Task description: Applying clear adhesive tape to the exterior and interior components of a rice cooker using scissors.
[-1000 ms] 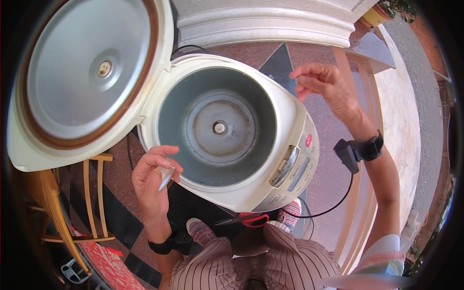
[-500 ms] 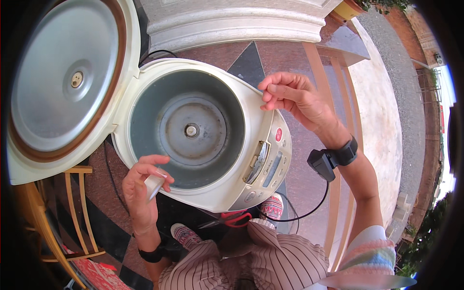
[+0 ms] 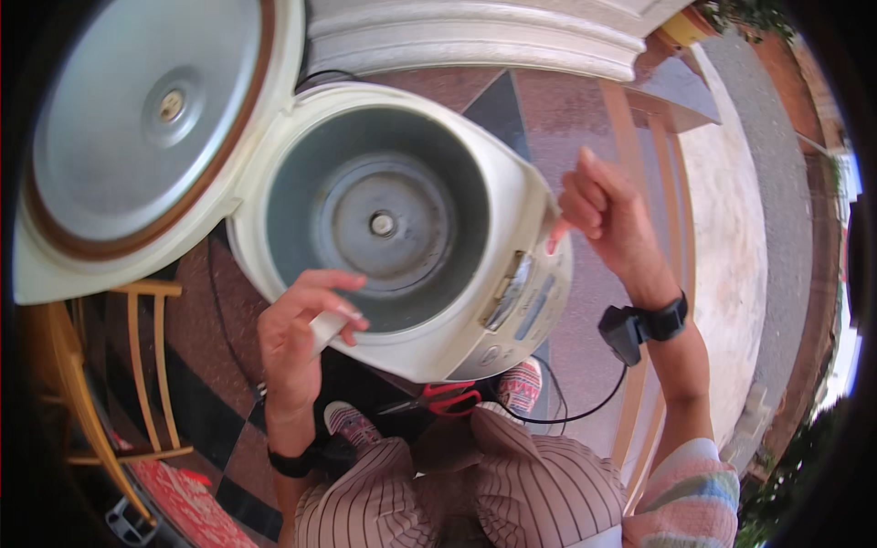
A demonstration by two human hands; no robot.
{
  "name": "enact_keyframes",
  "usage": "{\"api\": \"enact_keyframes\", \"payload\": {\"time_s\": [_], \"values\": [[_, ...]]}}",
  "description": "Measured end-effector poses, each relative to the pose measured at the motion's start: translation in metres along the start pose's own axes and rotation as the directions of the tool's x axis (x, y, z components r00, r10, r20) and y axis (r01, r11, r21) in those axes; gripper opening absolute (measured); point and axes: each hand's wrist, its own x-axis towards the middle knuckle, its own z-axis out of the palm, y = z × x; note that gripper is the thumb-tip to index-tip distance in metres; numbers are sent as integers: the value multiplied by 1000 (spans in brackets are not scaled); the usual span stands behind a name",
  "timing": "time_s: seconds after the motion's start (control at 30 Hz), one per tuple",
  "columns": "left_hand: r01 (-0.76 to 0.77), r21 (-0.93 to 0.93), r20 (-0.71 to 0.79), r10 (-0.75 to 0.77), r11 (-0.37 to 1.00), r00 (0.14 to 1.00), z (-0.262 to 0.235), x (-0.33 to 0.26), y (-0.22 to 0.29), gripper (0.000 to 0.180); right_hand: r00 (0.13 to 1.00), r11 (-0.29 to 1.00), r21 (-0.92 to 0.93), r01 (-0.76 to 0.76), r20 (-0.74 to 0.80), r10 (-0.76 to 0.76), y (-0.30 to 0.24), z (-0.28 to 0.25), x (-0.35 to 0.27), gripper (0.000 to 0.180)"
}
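A white rice cooker (image 3: pixel 525 196) stands before me with its round lid (image 3: pixel 119 210) swung open to the left. Inside is a bare grey well with a round metal heating plate (image 3: pixel 411 247) and a small centre knob. My left hand (image 3: pixel 297 333) hovers over the near left rim, fingers curled round a narrow whitish roll of tape (image 3: pixel 326 331). At the front panel, my right hand (image 3: pixel 607 215) has its fingers curled in, and one fingertip reaches down to the red button (image 3: pixel 552 243). Blur hides whether it touches.
Red-handled scissors (image 3: pixel 452 399) lie on the floor by my feet, below the cooker. A wooden chair (image 3: pixel 151 374) stands at the left. A white moulded plinth (image 3: pixel 475 41) rises behind. Dark cords run over the tiled floor.
My right hand has moved right and down, from the cooker's far rim to the red button. My left hand still holds the roll. The whole view has shifted slightly.
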Motion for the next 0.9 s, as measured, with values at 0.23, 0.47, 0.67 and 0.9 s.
{"api": "enact_keyframes", "payload": {"time_s": [0.23,0.47,0.67,0.9], "values": [[41,-3,12,-41,999,999,14,4,-6,68,983,745,-646,166,49,-177,40,93,-40,32],[-15,-36,8,16,999,1000,24,0,-4,57,992,864,-490,120,31,-120,74,128,-22,51],[-130,261,4,134,957,991,22,-4,1,40,978,838,-533,118,-82,-190,86,139,-28,46],[-256,510,119,228,821,966,28,-13,7,40,918,720,-630,293,-26,-396,108,137,-50,41]]}}
